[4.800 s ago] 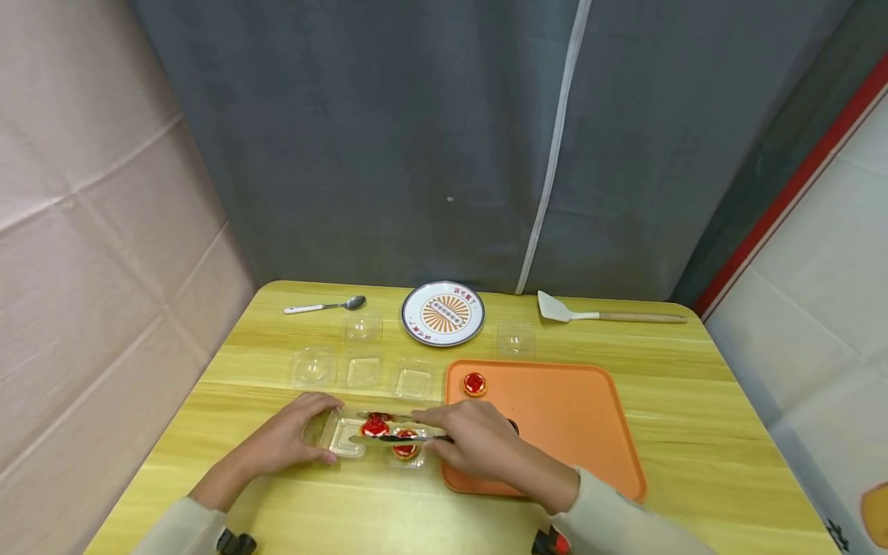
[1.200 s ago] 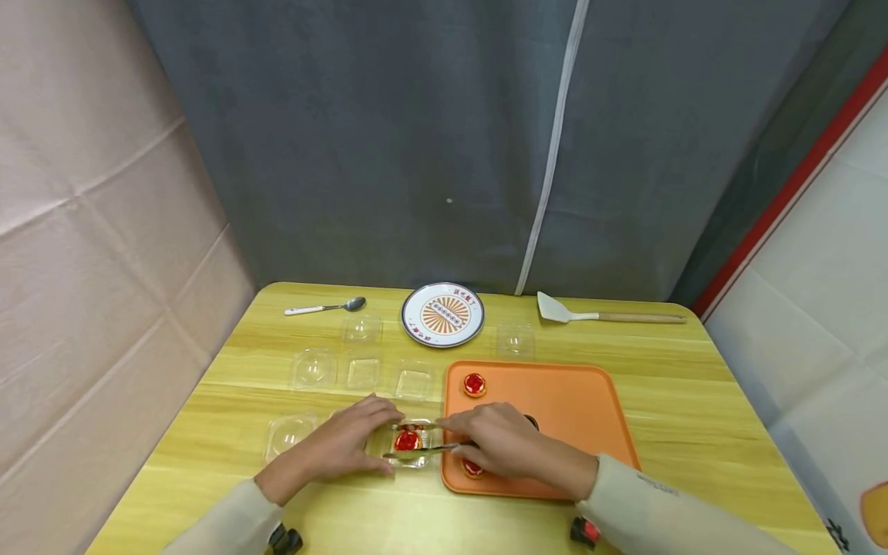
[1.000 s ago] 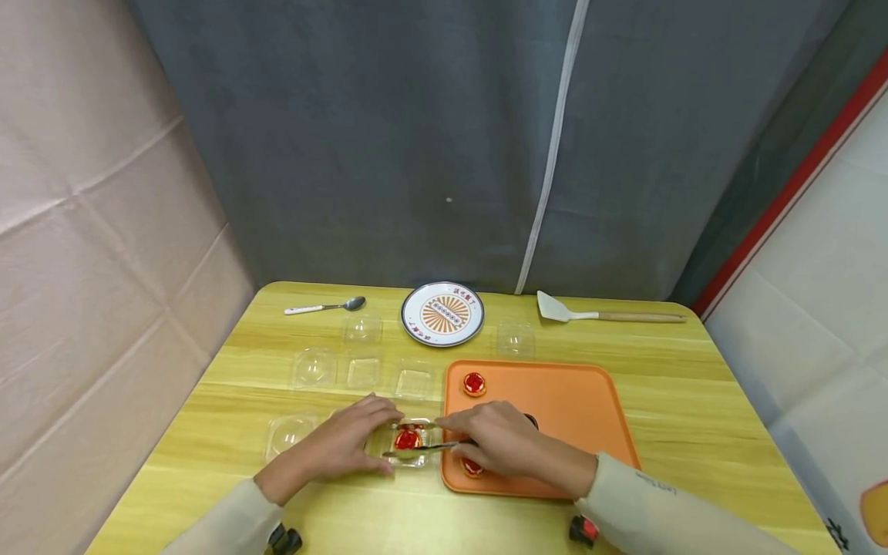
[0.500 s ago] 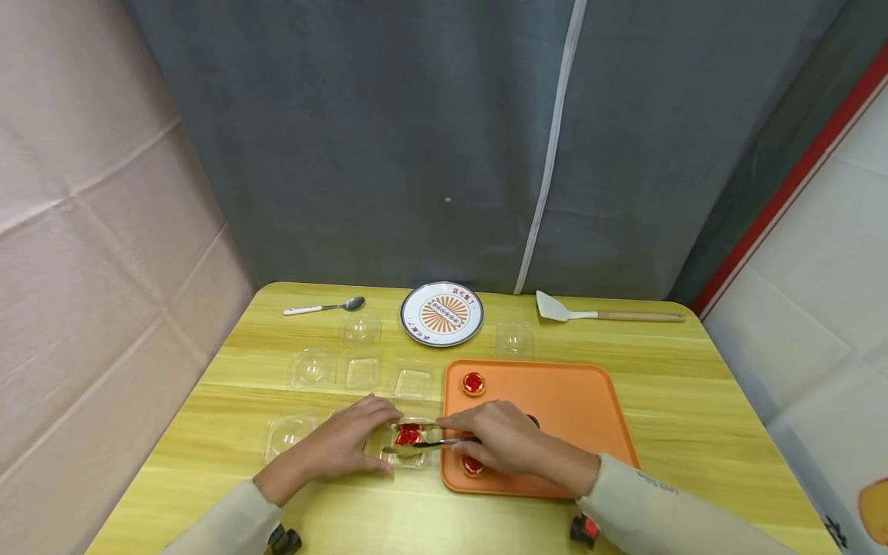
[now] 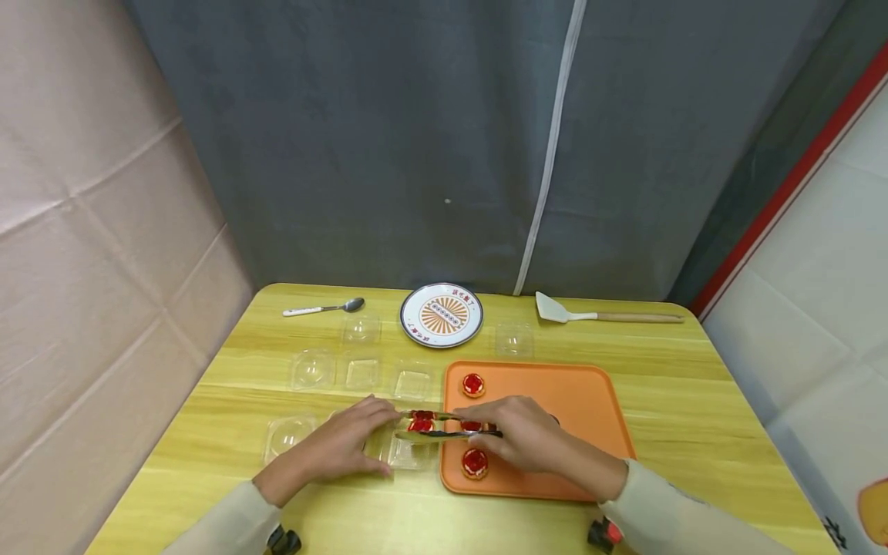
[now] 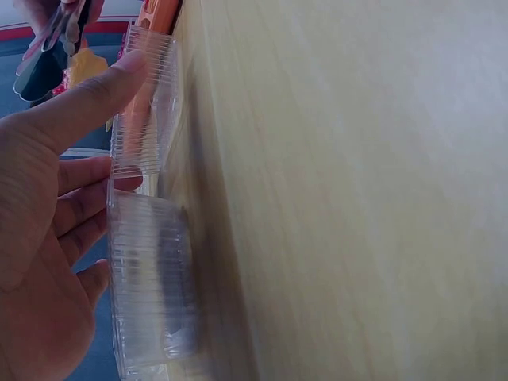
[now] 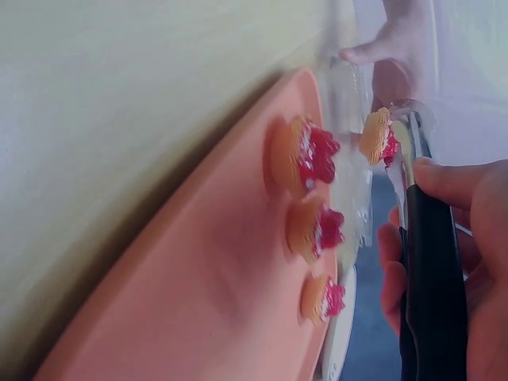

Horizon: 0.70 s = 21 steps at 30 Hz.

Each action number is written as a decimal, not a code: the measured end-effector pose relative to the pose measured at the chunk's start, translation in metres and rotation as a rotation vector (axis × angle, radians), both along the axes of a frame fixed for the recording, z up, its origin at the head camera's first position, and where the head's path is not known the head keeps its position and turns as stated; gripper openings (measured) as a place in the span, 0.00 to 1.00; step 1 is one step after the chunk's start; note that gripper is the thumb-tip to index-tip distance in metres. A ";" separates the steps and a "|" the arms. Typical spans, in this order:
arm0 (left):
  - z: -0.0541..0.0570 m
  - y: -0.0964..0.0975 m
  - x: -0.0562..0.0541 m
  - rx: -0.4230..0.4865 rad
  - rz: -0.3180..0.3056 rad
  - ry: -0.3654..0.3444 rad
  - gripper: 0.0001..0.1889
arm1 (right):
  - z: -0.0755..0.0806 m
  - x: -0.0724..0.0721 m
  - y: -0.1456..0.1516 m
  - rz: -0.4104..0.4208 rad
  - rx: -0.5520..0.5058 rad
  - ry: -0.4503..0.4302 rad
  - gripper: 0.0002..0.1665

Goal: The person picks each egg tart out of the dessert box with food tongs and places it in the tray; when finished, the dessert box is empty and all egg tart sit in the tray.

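Note:
My right hand (image 5: 520, 432) grips black-handled tongs (image 7: 435, 254), whose tips pinch a small red-topped tart (image 7: 373, 139). That tart hangs above the gap between a clear plastic box (image 5: 408, 456) and the orange tray (image 5: 555, 470). My left hand (image 5: 340, 443) holds the box at its left side, thumb on the near edge (image 6: 163, 95) and fingers behind. Three more tarts sit along the tray's left side: a front one (image 5: 475, 464), a middle one (image 7: 309, 230) partly covered by my right hand in the head view, and a back one (image 5: 473, 385).
Several clear plastic boxes and lids, one a domed piece (image 5: 287, 437), lie on the left of the wooden table (image 5: 694, 432). A patterned plate (image 5: 442, 314), a spoon (image 5: 326, 307) and a white spatula (image 5: 603, 316) lie along the back. Another clear piece (image 5: 514, 340) lies behind the tray.
The tongs have closed on the tart in the box, lifted it out and carried it rightward. Earlier, the left hand shifted right to this box, and the front tart appeared on the tray.

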<state>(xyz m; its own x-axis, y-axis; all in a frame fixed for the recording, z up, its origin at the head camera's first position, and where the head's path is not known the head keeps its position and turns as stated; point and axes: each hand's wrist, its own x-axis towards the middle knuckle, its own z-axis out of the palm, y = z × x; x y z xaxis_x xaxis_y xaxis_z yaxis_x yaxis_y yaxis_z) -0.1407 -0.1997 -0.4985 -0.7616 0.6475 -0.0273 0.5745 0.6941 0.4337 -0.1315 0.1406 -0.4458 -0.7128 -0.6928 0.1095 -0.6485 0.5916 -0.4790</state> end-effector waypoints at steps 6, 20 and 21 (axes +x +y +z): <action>0.000 -0.001 -0.001 0.020 -0.021 0.024 0.45 | 0.005 -0.003 0.019 -0.060 -0.028 0.014 0.27; 0.000 0.000 -0.002 0.020 -0.031 0.038 0.44 | 0.011 -0.013 0.070 -0.236 -0.043 0.022 0.26; 0.000 0.000 -0.002 0.021 -0.032 0.040 0.44 | 0.011 -0.014 0.074 -0.249 -0.039 0.026 0.26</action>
<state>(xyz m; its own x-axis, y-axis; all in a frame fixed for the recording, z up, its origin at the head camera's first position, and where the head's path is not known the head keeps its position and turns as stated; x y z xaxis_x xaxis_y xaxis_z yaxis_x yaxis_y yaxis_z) -0.1425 -0.2001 -0.4984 -0.7404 0.6719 0.0167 0.6139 0.6659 0.4240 -0.1454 0.2143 -0.4352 -0.8573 -0.4913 0.1537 -0.4979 0.7156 -0.4899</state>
